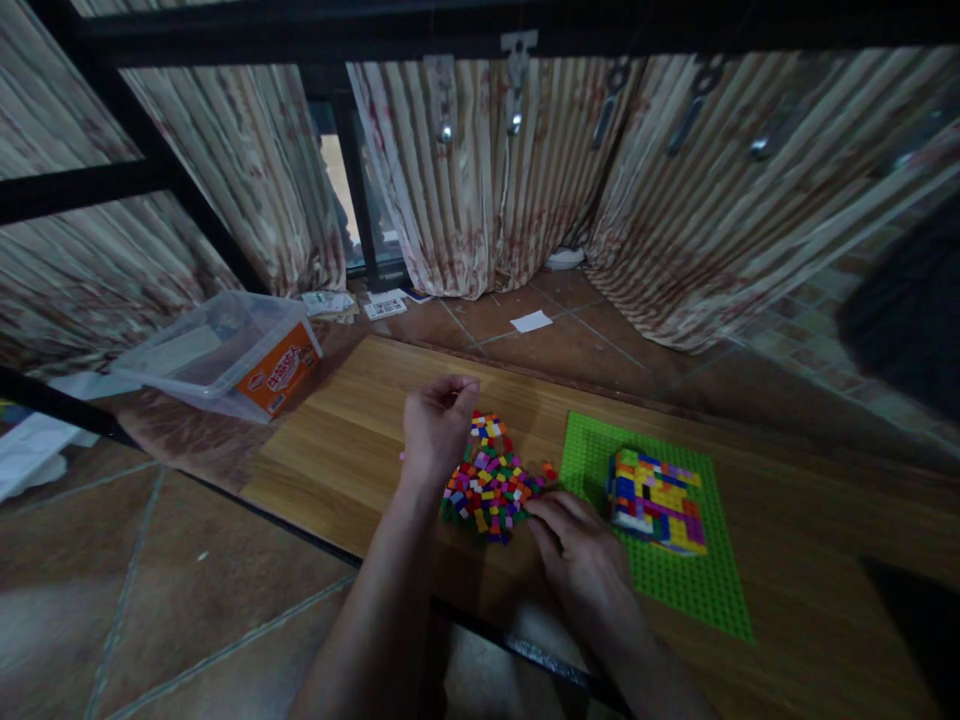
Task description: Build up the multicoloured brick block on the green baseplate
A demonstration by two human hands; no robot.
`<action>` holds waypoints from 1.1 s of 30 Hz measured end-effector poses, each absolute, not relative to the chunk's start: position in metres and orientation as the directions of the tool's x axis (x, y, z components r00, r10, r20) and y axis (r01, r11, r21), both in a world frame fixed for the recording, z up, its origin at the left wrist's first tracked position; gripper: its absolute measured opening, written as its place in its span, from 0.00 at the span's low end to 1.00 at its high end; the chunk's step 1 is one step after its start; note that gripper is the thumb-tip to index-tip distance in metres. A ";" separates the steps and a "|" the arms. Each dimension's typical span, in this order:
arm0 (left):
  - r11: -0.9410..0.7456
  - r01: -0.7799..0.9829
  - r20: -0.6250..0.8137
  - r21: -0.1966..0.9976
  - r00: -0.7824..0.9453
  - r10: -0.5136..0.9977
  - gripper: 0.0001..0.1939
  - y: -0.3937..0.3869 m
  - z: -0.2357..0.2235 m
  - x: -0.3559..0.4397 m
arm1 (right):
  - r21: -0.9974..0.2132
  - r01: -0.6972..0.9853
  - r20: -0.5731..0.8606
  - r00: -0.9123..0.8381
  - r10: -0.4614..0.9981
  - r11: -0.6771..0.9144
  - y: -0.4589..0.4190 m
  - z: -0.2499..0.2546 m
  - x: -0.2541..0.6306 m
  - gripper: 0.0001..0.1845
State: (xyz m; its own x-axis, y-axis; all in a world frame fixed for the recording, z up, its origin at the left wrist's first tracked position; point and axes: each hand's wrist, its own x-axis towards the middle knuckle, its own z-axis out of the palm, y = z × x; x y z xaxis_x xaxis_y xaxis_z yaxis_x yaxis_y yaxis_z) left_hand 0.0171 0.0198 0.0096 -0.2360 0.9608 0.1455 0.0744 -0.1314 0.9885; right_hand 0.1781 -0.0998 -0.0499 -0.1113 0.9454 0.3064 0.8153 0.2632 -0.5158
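A heap of small, many-coloured building bricks [491,482] lies on the wooden board. My left hand [439,430] is raised over the heap's left side, thumb and fingers pinched together; anything between the fingertips is too small to make out. At the heap's right edge, my right hand [585,550] reaches down with its fingers drawn together among the bricks. What those fingertips grip is hidden. To the right of that hand, a block built of mixed-colour bricks [660,500] stands on a green studded baseplate [701,600].
A clear plastic bin [202,350] with an orange label stands at the left. Beyond the wooden board [337,430] lie papers [386,305] and a white sheet [531,321]. Striped curtains [480,180] hang behind, and a dark frame bar crosses the top.
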 end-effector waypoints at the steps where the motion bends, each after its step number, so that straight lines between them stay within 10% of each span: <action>1: -0.136 0.072 0.149 0.988 -0.234 0.961 0.09 0.020 0.009 0.017 | -0.509 0.817 0.317 -0.116 0.941 0.272 -0.099 -0.052 0.178 0.11; 33: -0.258 0.487 0.023 0.834 0.437 0.899 0.20 -0.038 -0.007 0.119 | -0.382 0.924 0.500 0.211 0.840 -0.005 -0.073 -0.018 0.254 0.11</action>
State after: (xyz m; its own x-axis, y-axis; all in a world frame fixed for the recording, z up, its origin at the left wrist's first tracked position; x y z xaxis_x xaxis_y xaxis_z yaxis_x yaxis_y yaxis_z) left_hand 0.1188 -0.0381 -0.0070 0.4368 0.8993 0.0233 0.4873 -0.2583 0.8342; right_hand 0.2539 -0.0727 -0.0184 0.2112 0.8398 0.5002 0.9241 -0.0047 -0.3822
